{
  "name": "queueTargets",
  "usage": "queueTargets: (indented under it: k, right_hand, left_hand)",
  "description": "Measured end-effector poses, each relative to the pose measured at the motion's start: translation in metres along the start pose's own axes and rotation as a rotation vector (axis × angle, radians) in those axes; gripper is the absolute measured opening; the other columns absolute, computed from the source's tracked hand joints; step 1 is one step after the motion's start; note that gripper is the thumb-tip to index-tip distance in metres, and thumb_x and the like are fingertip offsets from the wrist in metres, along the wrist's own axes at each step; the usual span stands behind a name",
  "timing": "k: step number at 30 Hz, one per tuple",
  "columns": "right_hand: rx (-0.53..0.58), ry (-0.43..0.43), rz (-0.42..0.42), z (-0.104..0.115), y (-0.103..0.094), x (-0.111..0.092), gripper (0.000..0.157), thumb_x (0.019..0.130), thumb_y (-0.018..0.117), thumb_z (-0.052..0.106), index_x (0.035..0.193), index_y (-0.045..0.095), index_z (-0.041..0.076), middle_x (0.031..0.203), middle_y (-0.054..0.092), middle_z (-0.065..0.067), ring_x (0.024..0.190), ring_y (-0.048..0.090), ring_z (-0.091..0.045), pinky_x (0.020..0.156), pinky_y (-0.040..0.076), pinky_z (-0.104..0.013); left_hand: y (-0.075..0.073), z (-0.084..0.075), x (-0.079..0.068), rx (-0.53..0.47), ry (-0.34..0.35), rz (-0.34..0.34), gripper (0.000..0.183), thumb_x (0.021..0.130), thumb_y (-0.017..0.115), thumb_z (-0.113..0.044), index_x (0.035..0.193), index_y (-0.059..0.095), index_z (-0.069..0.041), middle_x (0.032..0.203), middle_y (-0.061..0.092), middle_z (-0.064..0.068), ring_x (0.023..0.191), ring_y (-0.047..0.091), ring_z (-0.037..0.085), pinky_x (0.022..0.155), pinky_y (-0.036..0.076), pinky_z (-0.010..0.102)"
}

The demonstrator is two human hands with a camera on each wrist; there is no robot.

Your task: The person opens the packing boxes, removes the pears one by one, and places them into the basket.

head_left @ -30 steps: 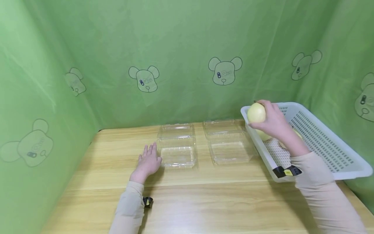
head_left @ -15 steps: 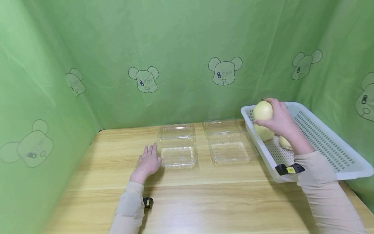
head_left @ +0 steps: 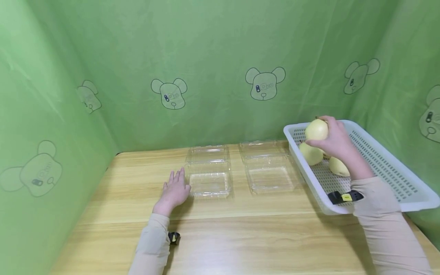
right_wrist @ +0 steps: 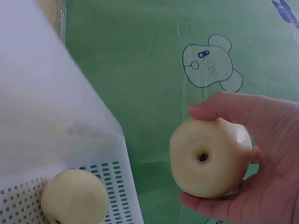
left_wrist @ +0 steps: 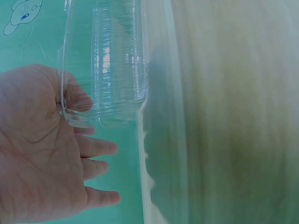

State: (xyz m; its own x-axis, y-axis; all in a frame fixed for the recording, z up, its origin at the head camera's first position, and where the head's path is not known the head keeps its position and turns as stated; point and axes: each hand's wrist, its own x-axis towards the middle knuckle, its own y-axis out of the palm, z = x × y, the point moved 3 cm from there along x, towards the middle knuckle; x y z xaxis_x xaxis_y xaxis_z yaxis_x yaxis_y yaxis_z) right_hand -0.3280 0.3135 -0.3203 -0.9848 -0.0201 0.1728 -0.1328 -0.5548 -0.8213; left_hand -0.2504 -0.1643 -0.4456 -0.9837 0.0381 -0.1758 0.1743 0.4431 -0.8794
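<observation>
My right hand (head_left: pixel 335 139) grips a round pale-yellow pear (head_left: pixel 316 130) above the far left part of the white basket (head_left: pixel 381 168). In the right wrist view, thumb and fingers curl round the pear (right_wrist: pixel 205 158), and its dimpled end faces the camera. Below it, other pears (head_left: pixel 311 154) lie on the basket floor, one of them (head_left: pixel 338 166) close under the wrist. My left hand (head_left: pixel 175 190) has its fingers extended beside the left clear plastic clamshell box (head_left: pixel 209 184). In the left wrist view the thumb shows through the edge of that box (left_wrist: pixel 107 60).
A second clear clamshell box (head_left: pixel 270 178) stands with its lid up between the left box and the basket. Both boxes sit near the back of the wooden table (head_left: pixel 220 236). Green cloth (head_left: pixel 213 46) walls rise behind and at both sides.
My right hand has shifted right with the pear, further in over the basket, so the pears underneath show more. The left hand and both boxes have stayed in place.
</observation>
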Motion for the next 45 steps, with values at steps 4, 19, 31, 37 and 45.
queueTargets:
  k: [4, 19, 31, 37, 45]
  right_hand:
    - [-0.008, 0.002, -0.003, -0.006, -0.001, 0.000, 0.098, 0.078, 0.077, 0.030, 0.150, 0.020, -0.003, 0.134, 0.028, -0.046, 0.115, 0.036, -0.057, 0.084, 0.040, -0.074]
    - [-0.011, 0.010, 0.028, -0.029, 0.005, 0.004, 0.094, 0.079, 0.076, 0.030, 0.145, 0.023, -0.010, 0.133, 0.029, -0.046, 0.117, 0.035, -0.057, 0.088, 0.038, -0.074]
    - [0.040, 0.014, 0.111, -0.044, 0.012, 0.006, 0.094, 0.080, 0.076, 0.028, 0.144, 0.022, -0.016, 0.134, 0.036, -0.044, 0.115, 0.042, -0.056, 0.092, 0.039, -0.070]
    - [0.048, 0.039, 0.159, -0.047, 0.015, 0.006, 0.097, 0.081, 0.076, 0.029, 0.144, 0.019, -0.017, 0.133, 0.037, -0.043, 0.114, 0.044, -0.055, 0.093, 0.041, -0.069]
    - [0.023, 0.065, 0.210, -0.051, 0.019, 0.004, 0.100, 0.081, 0.076, 0.034, 0.145, 0.018, -0.015, 0.132, 0.038, -0.041, 0.113, 0.045, -0.053, 0.091, 0.043, -0.066]
  left_hand:
    - [0.001, 0.000, -0.001, -0.006, -0.002, -0.007, 0.072, 0.099, 0.040, -0.028, 0.156, 0.005, -0.003, 0.162, 0.014, 0.022, 0.151, 0.002, 0.041, 0.119, 0.007, 0.067]
    - [0.003, -0.001, -0.002, -0.014, 0.004, -0.019, 0.071, 0.099, 0.039, -0.028, 0.156, 0.005, -0.003, 0.162, 0.013, 0.021, 0.152, 0.002, 0.040, 0.119, 0.007, 0.067]
    - [0.004, 0.000, -0.001, -0.007, 0.002, -0.012, 0.071, 0.099, 0.038, -0.029, 0.156, 0.005, -0.004, 0.162, 0.013, 0.021, 0.152, 0.001, 0.040, 0.119, 0.007, 0.066]
    - [0.002, 0.000, 0.000, -0.010, 0.002, -0.005, 0.071, 0.099, 0.039, -0.029, 0.156, 0.005, -0.004, 0.163, 0.012, 0.021, 0.152, 0.001, 0.040, 0.119, 0.007, 0.066]
    - [0.000, 0.001, 0.000, -0.013, 0.001, 0.000, 0.071, 0.099, 0.039, -0.028, 0.157, 0.004, -0.004, 0.163, 0.012, 0.021, 0.152, 0.000, 0.040, 0.120, 0.006, 0.066]
